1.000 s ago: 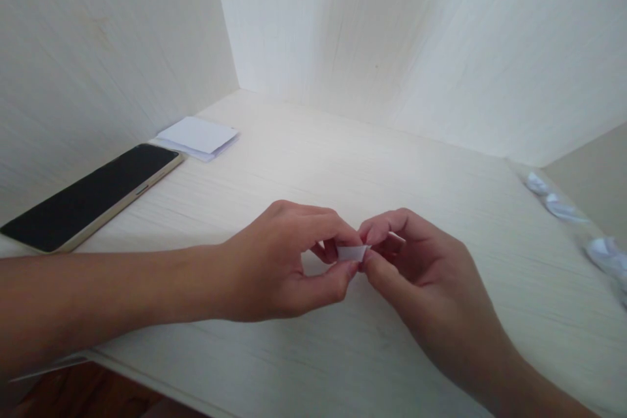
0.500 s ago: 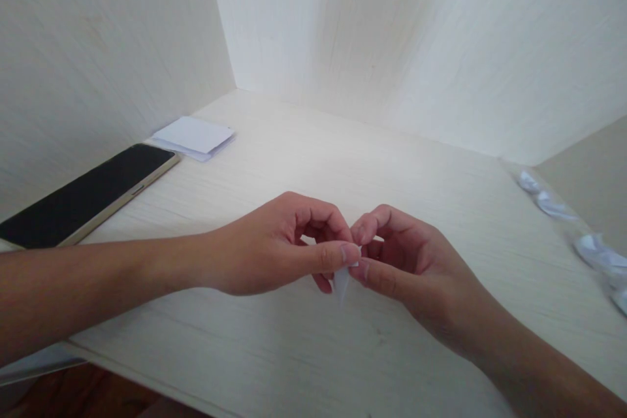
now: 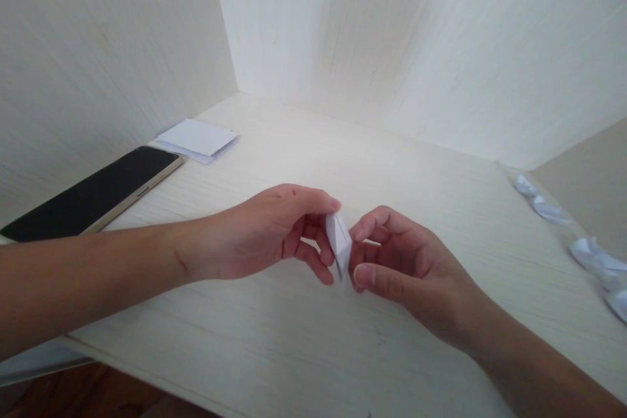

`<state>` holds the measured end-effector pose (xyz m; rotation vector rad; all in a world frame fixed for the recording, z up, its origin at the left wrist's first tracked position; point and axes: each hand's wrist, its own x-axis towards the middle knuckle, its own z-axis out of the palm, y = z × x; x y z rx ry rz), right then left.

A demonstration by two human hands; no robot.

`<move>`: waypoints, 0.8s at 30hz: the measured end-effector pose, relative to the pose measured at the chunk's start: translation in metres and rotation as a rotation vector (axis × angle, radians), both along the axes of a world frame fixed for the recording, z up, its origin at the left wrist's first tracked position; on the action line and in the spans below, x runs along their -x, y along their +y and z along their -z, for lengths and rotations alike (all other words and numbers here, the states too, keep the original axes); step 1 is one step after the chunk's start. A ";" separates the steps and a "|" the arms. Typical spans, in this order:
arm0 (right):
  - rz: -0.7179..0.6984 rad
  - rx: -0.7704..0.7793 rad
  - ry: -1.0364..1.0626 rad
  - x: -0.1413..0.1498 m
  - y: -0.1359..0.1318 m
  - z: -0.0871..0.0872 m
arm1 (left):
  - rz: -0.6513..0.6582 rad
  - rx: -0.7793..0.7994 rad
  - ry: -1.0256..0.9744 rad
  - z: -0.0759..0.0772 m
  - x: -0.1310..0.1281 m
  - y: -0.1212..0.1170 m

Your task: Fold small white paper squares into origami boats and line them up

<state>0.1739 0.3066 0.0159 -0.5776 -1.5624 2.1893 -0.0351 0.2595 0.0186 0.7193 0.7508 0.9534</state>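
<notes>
The left hand (image 3: pixel 277 232) pinches a white, diamond-shaped folded paper (image 3: pixel 341 245), likely light and crushable, best held by creased edges; beside it, the right hand (image 3: pixel 416 258) has parted fingers.

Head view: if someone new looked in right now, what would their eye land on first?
Probably the dark-screened phone at the left, the strongest contrast among pale surfaces. Next, near the middle, the small folded white paper in the left hand's grip, with the right hand close beside it. Then the row of white paper pieces along the right edge.
</notes>
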 end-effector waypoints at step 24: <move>0.236 -0.135 -0.017 0.004 0.001 0.001 | -0.254 0.048 -0.097 0.000 0.004 0.003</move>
